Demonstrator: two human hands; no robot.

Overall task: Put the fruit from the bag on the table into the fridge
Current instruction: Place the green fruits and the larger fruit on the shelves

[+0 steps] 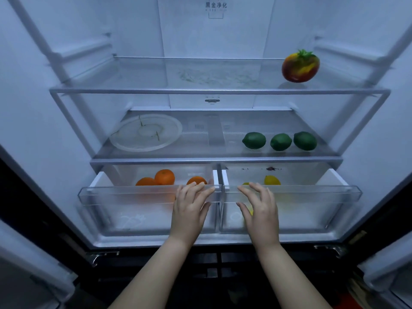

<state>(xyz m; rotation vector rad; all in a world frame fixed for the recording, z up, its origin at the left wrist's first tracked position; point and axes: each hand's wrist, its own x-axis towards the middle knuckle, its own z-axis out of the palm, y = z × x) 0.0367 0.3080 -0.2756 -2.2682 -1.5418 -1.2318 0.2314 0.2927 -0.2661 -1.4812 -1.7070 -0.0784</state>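
Your left hand (191,207) and right hand (259,209) lay with fingers straight and slightly apart, gripping nothing, on the front rims of the two pulled-out drawers at the bottom of the fridge (66,130). The left hand touched the right end of the left drawer (124,204); the right hand touched the left end of the right drawer (312,204). Three oranges (165,176) sat toward the back of the left drawer, and a lemon (272,180) showed in the right drawer. Three limes (281,142) lined the right side of the middle shelf (156,161), with a plate (146,132) at its left. A red-and-yellow fruit (300,66) sat near the right edge of the top shelf (156,91).
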